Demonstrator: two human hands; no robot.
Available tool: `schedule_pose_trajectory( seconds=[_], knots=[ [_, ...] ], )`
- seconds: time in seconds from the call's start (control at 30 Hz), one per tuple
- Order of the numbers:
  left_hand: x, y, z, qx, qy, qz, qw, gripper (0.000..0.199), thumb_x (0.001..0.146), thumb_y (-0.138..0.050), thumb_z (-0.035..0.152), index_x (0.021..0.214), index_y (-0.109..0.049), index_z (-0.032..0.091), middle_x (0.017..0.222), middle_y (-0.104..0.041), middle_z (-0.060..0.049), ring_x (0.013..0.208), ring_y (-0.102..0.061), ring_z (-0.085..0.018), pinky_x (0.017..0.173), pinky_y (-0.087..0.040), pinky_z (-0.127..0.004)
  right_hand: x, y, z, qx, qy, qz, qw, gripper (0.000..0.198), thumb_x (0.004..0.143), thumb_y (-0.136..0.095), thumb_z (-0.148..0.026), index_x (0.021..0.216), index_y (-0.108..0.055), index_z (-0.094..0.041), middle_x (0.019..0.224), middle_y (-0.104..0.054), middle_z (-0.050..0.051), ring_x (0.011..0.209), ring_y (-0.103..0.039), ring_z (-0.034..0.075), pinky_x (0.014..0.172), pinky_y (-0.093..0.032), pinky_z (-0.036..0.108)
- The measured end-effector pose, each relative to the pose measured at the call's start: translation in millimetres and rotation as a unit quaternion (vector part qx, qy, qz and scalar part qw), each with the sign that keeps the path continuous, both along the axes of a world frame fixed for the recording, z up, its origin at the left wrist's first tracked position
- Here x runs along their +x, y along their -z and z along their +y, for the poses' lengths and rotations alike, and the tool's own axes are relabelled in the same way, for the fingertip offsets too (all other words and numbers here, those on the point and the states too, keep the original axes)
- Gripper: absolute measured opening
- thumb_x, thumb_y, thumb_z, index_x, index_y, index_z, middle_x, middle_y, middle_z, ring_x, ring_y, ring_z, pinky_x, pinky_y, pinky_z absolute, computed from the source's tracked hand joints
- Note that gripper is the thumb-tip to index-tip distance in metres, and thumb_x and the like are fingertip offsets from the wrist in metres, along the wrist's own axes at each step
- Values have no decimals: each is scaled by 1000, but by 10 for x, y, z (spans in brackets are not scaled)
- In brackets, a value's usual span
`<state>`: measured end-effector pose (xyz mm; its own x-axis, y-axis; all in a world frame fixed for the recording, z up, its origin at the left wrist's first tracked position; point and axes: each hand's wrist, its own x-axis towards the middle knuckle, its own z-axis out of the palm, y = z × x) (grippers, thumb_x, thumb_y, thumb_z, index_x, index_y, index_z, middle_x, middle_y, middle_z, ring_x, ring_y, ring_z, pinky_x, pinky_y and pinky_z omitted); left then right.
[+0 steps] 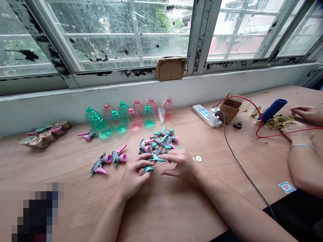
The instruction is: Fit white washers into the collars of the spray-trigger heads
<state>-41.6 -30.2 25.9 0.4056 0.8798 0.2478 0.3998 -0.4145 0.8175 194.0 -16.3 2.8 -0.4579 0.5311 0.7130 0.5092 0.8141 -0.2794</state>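
Note:
My left hand (133, 173) is closed around a grey spray trigger head with a teal collar (149, 168) and a teal lever (158, 159). My right hand (180, 163) is at the lever's tip, thumb and forefinger apart; whether a fingertip touches it I cannot tell. Just beyond my hands lies a pile of spray trigger heads (156, 147), some teal and some pink. To the left, two pink-collared trigger heads (100, 164) rest on the wooden table (83, 208), and another pink one (88, 135) lies farther back.
Green bottles (101, 127) and pink bottles (134, 120) stand along the wall. Small containers (46, 136) sit at far left. A power strip (206, 116), its grey cable (237, 158) and a cardboard box (229, 109) are on the right, near another person's hands (297, 131) and gold-coloured pieces (277, 121).

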Motion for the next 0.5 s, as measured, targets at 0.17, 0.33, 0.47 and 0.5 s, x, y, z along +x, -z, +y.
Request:
schedule_pose_trajectory(
  seconds=[0.17,0.33,0.47,0.5],
  knots=[
    [87,20,-42,-91,73,-121,986,27,76,-73,26,102,-72,21,130,-62,-13,122,-57,-31,101,-49,-45,-112,39,-28,11,-12,16,1000,14,92,-60,-29,92,-72,-23,73,-71,2,60,-62,12,54,-40,23],
    [153,35,-82,-70,66,-85,992,34,81,-68,27,114,-68,23,127,-64,-10,122,-57,-27,102,-48,-42,-102,48,-17,-45,-16,74,996,13,92,-60,-27,98,-70,-22,85,-75,3,71,-68,14,64,-47,23],
    [169,48,-79,-58,-14,-30,998,27,87,-59,33,109,-67,20,102,-72,-7,89,-68,-21,76,-56,-32,-84,11,-23,-74,56,85,992,31,86,-68,-35,113,-65,-20,87,-75,4,70,-67,16,65,-47,25],
    [164,54,-75,-52,-27,-19,998,26,86,-61,34,107,-67,20,97,-71,-6,82,-67,-19,70,-55,-29,-76,4,-24,-84,74,86,990,34,86,-68,-36,115,-63,-19,85,-74,4,67,-66,16,63,-46,25]
  ],
)
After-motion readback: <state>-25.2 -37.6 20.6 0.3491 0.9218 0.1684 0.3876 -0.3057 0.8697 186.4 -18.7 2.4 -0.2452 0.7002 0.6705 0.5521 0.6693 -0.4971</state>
